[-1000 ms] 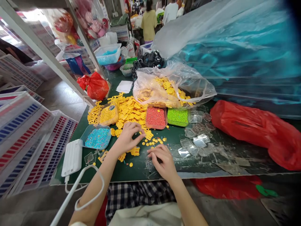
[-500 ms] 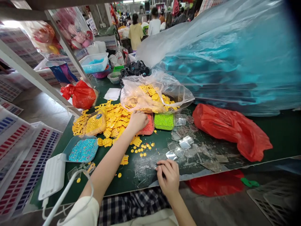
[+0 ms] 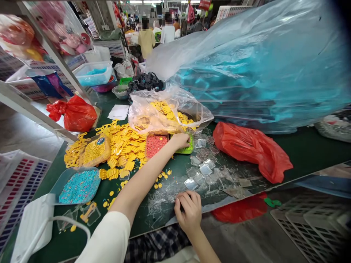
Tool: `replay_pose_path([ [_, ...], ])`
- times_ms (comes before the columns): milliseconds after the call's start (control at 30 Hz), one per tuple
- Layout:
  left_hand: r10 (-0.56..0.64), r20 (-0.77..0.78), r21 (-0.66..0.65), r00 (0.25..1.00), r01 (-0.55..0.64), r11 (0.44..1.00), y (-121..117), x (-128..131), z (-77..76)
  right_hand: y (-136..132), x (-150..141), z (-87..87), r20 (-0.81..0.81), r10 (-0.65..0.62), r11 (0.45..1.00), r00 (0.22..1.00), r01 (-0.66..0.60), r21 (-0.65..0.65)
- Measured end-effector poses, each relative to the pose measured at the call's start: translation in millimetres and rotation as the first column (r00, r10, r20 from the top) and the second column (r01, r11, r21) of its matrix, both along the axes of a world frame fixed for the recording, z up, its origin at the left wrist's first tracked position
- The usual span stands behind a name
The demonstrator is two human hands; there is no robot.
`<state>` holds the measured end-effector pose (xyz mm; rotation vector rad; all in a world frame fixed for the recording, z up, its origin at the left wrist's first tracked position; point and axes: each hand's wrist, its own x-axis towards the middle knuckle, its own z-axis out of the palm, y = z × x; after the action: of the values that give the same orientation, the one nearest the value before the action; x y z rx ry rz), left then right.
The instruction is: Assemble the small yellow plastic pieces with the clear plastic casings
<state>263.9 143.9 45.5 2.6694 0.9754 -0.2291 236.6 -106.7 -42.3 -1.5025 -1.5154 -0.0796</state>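
My left hand (image 3: 180, 141) reaches over the green tray (image 3: 192, 147) of small green beads, its fingers bunched together down at the beads; the fingertips are partly hidden. Left of it sits a tray of red beads (image 3: 156, 144). Near the front edge of the table, my right hand (image 3: 189, 210) rests with curled fingers; whatever they hold, if anything, is hidden. Clear square plastic pieces (image 3: 205, 169) lie just beyond it. Yellow plastic pieces (image 3: 127, 140) are heaped left of the trays, and more fill a clear bag (image 3: 171, 113) behind them. Small yellow discs (image 3: 159, 179) lie scattered nearby.
To the left are a tray of blue beads (image 3: 79, 185), a container of yellow beads (image 3: 95, 150) and a white power bank (image 3: 35, 226) with a cable. A red plastic bag (image 3: 249, 148) lies right. Behind it bulges a large clear bag (image 3: 246, 80) of blue material.
My left hand has moved right, from the red bead tray to the green one. My right hand stays near the table edge, fingers still curled. The view has shifted slightly.
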Motion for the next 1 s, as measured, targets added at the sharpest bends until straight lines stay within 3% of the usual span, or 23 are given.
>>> replay_pose_path([
  [200,0.032,0.076,-0.017,0.997,-0.031,0.999,-4,-3,-0.9,0,0,-0.2,0.022,-0.021,1.000,1.000,0.022,-0.020],
  [333,0.084,0.252,0.023,0.964,-0.093,0.995,-19,-19,20.2,-1,3,2.8,0.043,-0.036,0.999,0.998,0.037,-0.034],
  [467,0.136,0.473,0.056,0.870,-0.184,0.981,-58,-74,50.7,-2,8,3.5,0.098,-0.005,0.998,0.995,0.010,-0.059],
  [533,0.181,0.563,0.076,0.806,-0.269,0.960,-85,-116,55.3,-2,11,3.7,0.114,0.033,0.997,0.993,-0.025,-0.071],
  [567,0.215,0.624,0.090,0.751,-0.343,0.935,-100,-139,52.4,-2,12,4.5,0.111,0.059,0.995,0.992,-0.049,-0.085],
  [600,0.225,0.742,0.093,0.631,-0.430,0.898,-114,-162,45.9,-2,13,6.1,0.102,0.087,0.992,0.991,-0.077,-0.102],
  [633,0.232,0.798,0.093,0.557,-0.494,0.865,-127,-184,36.2,-2,12,8.7,0.086,0.117,0.987,0.989,-0.106,-0.121],
  [667,0.247,0.802,0.092,0.544,-0.521,0.849,-139,-204,24.3,-2,11,12.2,0.067,0.151,0.980,0.986,-0.141,-0.140],
  [733,0.287,0.768,0.089,0.572,-0.540,0.837,-157,-238,-2.3,-2,3,21.2,0.024,0.233,0.958,0.972,-0.225,-0.175],
  [833,0.325,0.659,0.083,0.678,-0.495,0.865,-172,-269,-34.6,-3,-21,34.7,-0.030,0.371,0.900,0.928,-0.367,-0.234],
  [900,0.324,0.589,0.085,0.740,-0.456,0.886,-177,-277,-46.3,-3,-42,39.6,-0.051,0.417,0.870,0.908,-0.414,-0.266],
  [1000,0.313,0.540,0.105,0.782,-0.432,0.896,-180,-278,-52.5,-1,-68,38.5,-0.052,0.363,0.885,0.930,-0.362,-0.293],
])
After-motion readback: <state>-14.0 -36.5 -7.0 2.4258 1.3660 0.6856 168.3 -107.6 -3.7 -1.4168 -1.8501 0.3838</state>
